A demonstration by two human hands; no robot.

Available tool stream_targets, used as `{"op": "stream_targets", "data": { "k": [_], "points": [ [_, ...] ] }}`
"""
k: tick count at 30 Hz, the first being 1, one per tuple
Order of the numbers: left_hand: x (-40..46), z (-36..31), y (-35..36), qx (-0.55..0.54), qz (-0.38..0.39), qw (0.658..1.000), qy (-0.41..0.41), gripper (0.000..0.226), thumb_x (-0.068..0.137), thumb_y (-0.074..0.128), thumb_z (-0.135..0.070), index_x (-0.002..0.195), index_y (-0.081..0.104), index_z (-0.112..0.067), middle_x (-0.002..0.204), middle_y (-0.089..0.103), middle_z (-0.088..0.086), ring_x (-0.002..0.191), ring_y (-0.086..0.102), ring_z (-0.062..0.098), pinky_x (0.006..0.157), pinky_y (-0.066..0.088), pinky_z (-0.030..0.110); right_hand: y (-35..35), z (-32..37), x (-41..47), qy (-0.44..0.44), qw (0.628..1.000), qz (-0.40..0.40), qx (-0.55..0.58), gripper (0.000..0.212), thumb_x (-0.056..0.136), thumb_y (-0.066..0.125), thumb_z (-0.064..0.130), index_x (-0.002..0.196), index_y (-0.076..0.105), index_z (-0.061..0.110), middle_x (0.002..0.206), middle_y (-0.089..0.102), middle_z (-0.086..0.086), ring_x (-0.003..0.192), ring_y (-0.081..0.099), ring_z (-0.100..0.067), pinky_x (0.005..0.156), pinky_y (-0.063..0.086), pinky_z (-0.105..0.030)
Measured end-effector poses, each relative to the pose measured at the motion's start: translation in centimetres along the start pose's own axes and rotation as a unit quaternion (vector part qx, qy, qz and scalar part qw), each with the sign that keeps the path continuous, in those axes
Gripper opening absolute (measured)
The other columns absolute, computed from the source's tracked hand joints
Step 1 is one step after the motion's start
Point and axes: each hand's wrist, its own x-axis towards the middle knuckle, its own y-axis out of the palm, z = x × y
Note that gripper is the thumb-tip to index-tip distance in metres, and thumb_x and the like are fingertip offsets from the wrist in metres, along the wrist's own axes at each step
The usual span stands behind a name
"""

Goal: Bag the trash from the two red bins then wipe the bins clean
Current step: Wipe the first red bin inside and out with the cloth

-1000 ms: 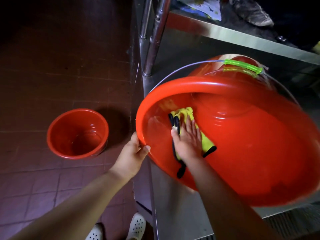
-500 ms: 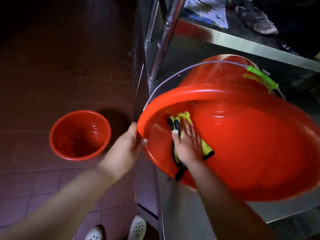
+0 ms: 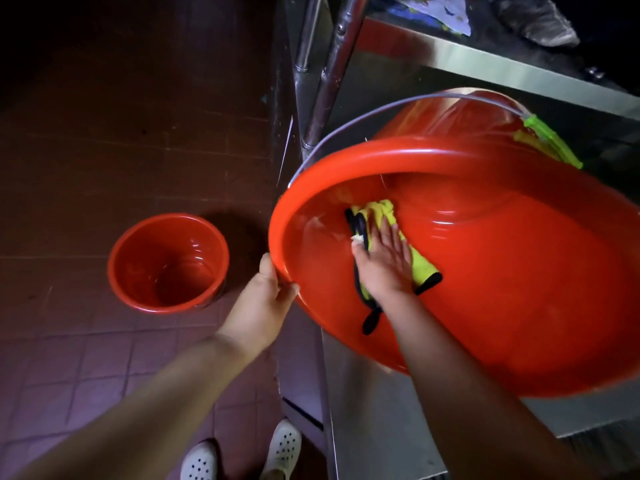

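Two red bins (image 3: 485, 271) (image 3: 168, 263) — steel table (image 3: 374, 410), tiled floor (image 3: 104, 150)

We lose the tilted red bin (image 3: 502, 306) past the right edge, and our right hand (image 3: 382, 268) hides much of the yellow cloth (image 3: 420, 268).

large red bin (image 3: 519, 306) – tipped on steel table, yellow cloth (image 3: 420, 263) inside | small red bin (image 3: 168, 263) – upright on floor

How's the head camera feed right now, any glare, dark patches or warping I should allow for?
Head view: top left floor falls into near black; bright glare streaks sit on the large red bin inside wall and the steel table; wide-angle bend curves the shelf post; the right hand on the yellow cloth looks fairly sharp.
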Motion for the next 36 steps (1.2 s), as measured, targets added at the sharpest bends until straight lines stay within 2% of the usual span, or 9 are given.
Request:
{"op": "stream_targets", "data": {
  "k": [5,8,14,20,23,26,29,32,36],
  "points": [
    [-0.3,0.0,0.3,-0.006,-0.010,0.999,0.032,0.040,0.091,0.054,-0.008,0.124,0.034,-0.019,0.109,0.062,0.009,0.102,0.060,0.025,0.093,0.047,0.048,1.7,3.5,-11.2,-0.091,0.993,-0.057,0.039,0.064,0.093,0.026,0.051,0.148,0.025,0.019,0.156,0.020,-0.006,0.144,0.017,-0.024,0.117,0.015,-0.039],
    [-0.6,-0.1,0.2,0.038,-0.007,0.997,0.072,0.034,0.091,0.054,-0.011,0.117,0.033,-0.019,0.091,0.058,-0.002,0.087,0.057,0.019,0.081,0.047,0.037,2.0,3.0,-13.4,-0.116,0.992,-0.030,0.034,0.066,0.091,0.020,0.051,0.150,0.015,0.022,0.158,0.008,0.000,0.146,0.005,-0.019,0.118,0.008,-0.036],
    [0.0,-2.5,-2.0,0.181,0.037,0.975,0.120,0.033,0.093,0.049,-0.025,0.116,0.027,-0.012,0.086,0.057,0.009,0.083,0.059,0.035,0.074,0.047,0.044,1.2,-0.2,-5.8,-0.047,0.998,-0.022,0.022,0.063,0.096,0.035,0.047,0.150,0.017,0.020,0.159,0.009,0.003,0.146,0.005,-0.014,0.115,0.007,-0.033],
    [1.5,-4.2,-4.0,0.286,-0.011,0.940,0.187,0.035,0.091,0.052,-0.028,0.110,0.024,-0.017,0.067,0.052,0.003,0.062,0.053,0.029,0.060,0.035,0.032,-0.8,-4.2,2.7,-0.012,1.000,0.021,-0.008,0.061,0.098,0.029,0.045,0.151,0.012,0.020,0.159,0.003,0.005,0.146,0.000,-0.014,0.116,0.002,-0.033],
    [1.7,-3.7,-4.0,0.221,-0.018,0.955,0.197,0.029,0.088,0.052,-0.029,0.095,0.024,-0.031,0.063,0.050,0.000,0.058,0.053,0.025,0.058,0.042,0.036,-1.0,-4.8,4.4,-0.016,0.999,0.023,-0.037,0.061,0.098,0.023,0.048,0.151,0.008,0.021,0.159,-0.001,0.005,0.146,-0.003,-0.015,0.117,0.000,-0.033],
    [1.0,-1.8,-2.3,0.036,0.028,0.996,0.077,0.032,0.090,0.057,-0.011,0.109,0.033,-0.020,0.093,0.063,0.018,0.086,0.065,0.035,0.081,0.052,0.051,-0.8,-3.7,4.4,-0.007,0.999,0.022,-0.030,0.062,0.097,0.024,0.051,0.151,0.011,0.023,0.160,0.000,0.004,0.146,-0.003,-0.017,0.118,0.000,-0.035],
    [-0.3,0.6,-0.3,0.002,0.027,1.000,0.010,0.040,0.091,0.054,-0.006,0.121,0.030,-0.019,0.106,0.063,0.007,0.102,0.062,0.019,0.095,0.047,0.040,-0.6,-1.6,2.1,0.004,1.000,0.024,-0.002,0.063,0.096,0.026,0.053,0.151,0.013,0.023,0.160,0.000,0.000,0.146,-0.002,-0.019,0.118,-0.001,-0.036],
    [-0.7,1.3,0.3,-0.022,0.006,0.999,0.030,0.037,0.092,0.053,-0.005,0.118,0.031,-0.019,0.094,0.060,-0.002,0.086,0.058,0.004,0.087,0.048,0.035,0.5,0.8,-3.2,-0.036,0.999,-0.007,0.004,0.064,0.095,0.030,0.052,0.150,0.017,0.021,0.160,0.001,-0.003,0.146,0.000,-0.020,0.118,0.001,-0.037],
    [-0.9,1.1,0.0,-0.002,0.008,0.997,0.073,0.042,0.090,0.055,-0.003,0.120,0.031,-0.019,0.103,0.056,0.003,0.093,0.053,0.012,0.088,0.045,0.038,2.0,3.3,-11.9,-0.104,0.993,-0.048,0.027,0.068,0.091,0.022,0.053,0.150,0.014,0.019,0.159,0.008,-0.005,0.146,0.008,-0.023,0.118,0.009,-0.039]
  ]
}}
